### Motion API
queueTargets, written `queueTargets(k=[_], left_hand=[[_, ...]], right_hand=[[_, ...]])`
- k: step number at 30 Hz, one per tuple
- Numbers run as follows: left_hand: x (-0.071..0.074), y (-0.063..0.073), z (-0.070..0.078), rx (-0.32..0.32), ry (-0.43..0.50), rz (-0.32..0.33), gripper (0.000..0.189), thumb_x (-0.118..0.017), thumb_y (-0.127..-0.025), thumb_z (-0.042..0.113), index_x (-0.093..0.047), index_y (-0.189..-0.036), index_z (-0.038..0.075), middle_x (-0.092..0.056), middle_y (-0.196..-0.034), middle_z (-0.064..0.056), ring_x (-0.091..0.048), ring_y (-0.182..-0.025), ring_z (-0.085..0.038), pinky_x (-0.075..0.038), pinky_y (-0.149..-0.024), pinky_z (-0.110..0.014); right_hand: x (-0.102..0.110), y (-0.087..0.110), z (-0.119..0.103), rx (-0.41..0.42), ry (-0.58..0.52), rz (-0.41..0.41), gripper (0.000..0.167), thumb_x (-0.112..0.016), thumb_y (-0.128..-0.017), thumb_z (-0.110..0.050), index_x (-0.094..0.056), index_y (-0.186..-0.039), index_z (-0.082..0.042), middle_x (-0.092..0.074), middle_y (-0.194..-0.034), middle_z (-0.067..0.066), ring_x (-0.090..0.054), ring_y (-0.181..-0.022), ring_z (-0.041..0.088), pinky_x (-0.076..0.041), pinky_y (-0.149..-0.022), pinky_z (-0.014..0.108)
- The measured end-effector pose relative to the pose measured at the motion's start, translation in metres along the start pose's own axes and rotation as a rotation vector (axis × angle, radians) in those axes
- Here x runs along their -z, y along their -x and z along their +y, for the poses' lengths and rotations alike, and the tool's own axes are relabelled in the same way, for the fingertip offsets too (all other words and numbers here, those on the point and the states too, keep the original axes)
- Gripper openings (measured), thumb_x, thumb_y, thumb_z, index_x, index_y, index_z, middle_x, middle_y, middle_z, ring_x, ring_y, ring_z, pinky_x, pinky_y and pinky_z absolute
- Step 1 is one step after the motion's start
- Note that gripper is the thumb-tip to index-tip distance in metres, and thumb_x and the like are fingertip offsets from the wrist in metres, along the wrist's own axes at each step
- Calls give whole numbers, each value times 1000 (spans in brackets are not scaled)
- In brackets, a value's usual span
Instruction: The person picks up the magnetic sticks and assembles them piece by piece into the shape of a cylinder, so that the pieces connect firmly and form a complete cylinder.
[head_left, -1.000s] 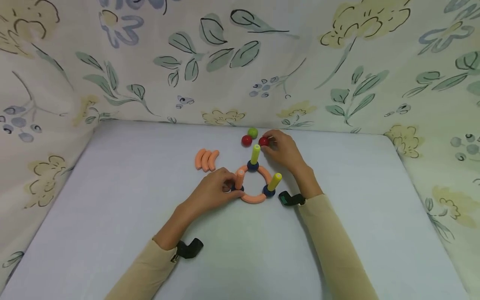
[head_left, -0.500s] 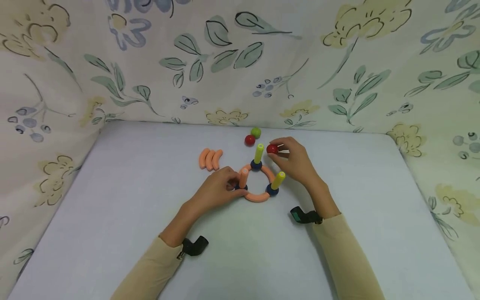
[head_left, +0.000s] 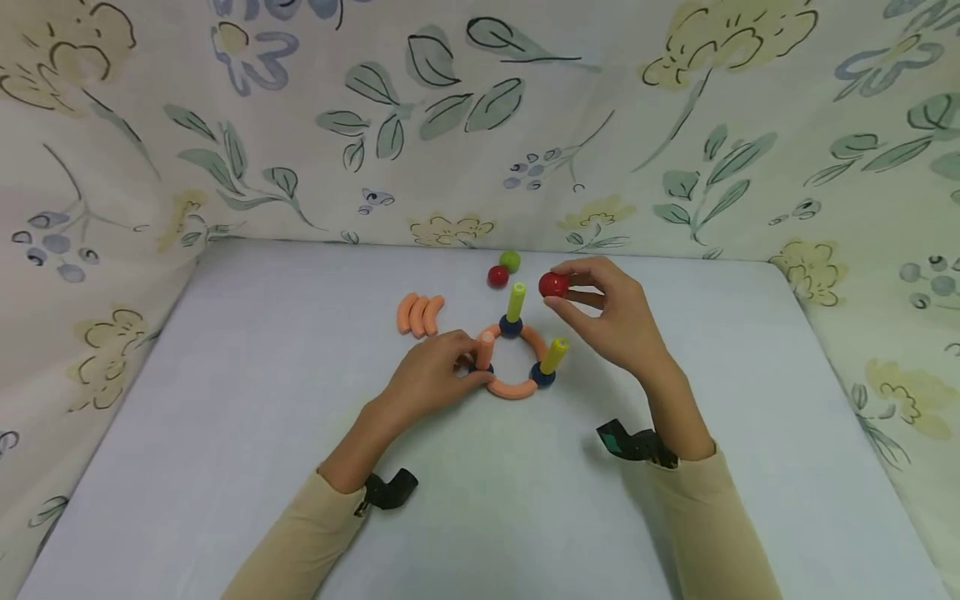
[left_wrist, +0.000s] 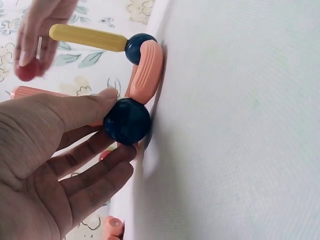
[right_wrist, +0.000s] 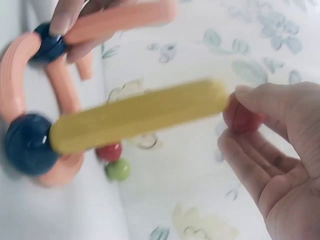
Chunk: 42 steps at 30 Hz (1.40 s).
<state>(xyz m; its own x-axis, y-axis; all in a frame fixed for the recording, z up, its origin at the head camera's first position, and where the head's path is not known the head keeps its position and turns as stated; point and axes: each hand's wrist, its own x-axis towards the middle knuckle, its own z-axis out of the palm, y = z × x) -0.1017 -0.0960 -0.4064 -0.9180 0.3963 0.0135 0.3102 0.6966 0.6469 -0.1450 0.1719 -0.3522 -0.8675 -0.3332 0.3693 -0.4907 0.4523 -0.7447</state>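
On the table, orange curved rods [head_left: 513,390] and dark blue balls form a ring. From its balls stand a yellow-green rod [head_left: 515,302], a yellow rod [head_left: 554,356] and an orange rod [head_left: 484,350]. My left hand [head_left: 430,379] grips the ring's left blue ball [left_wrist: 127,121] between thumb and fingers, at the foot of the orange rod. Raised off the table, a red ball [head_left: 552,285] is pinched by the thumb and fingertips of my right hand [head_left: 618,317], right of the yellow-green rod's top. The right wrist view has this ball near the yellow rod's tip.
Behind the ring lie another red ball [head_left: 498,277] and a green ball [head_left: 510,261]. Several loose orange curved rods [head_left: 420,315] lie side by side at its back left. A floral cloth [head_left: 450,125] hangs along the far edge of the white table [head_left: 247,400].
My right hand has picked the red ball up from beside the other balls and brought it to the right and upward. The left hand keeps its grip on the blue ball.
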Motion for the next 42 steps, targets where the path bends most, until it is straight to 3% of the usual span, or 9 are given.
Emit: queueTargets(k=[5,12,20,33,42], left_hand=[[2,-1,-2,-12,30,5,12,-84,-93,27,-77,-96,18,-76,-105,1,-75,-98,-15,-60,-90,-36],[4,-4,-5,-50,92,10,10,-85,-91,23,-78,-95,17,-77,-104,1,-76,-97,-14,-62,-90,-34],[3,-4,-5,-52,212,-30,12,-86,-90,13,-73,-89,14,-74,-97,0,-78,-96,-15,-63,-87,-29],[2,-5,-5,-69,142,-23,10,-86,-90,16,-77,-92,14,-76,-98,0,-79,-96,-16,-64,-88,-32],[2,-3,-5,-74,137,-25,11,-86,-90,17,-77,-95,14,-76,-101,-1,-79,-98,-17,-64,-88,-32]], right_hand=[[-5,2,-25,117,-63,-15,38,-81,-91,-2,-69,-127,-6,-68,-125,6,-70,-115,16,-61,-95,25],[-25,6,-47,226,-106,-106,36,-78,-93,-1,-69,-128,-9,-67,-127,4,-68,-118,15,-61,-99,35],[-42,11,-46,225,16,-225,36,-76,-94,-1,-70,-128,-11,-66,-125,4,-66,-114,15,-60,-99,35],[-40,12,-45,226,42,-255,36,-80,-92,-6,-69,-125,-14,-66,-120,0,-67,-109,12,-60,-96,32],[-33,10,-44,222,45,-201,31,-79,-96,-12,-71,-126,-15,-68,-123,0,-64,-116,12,-56,-101,38]])
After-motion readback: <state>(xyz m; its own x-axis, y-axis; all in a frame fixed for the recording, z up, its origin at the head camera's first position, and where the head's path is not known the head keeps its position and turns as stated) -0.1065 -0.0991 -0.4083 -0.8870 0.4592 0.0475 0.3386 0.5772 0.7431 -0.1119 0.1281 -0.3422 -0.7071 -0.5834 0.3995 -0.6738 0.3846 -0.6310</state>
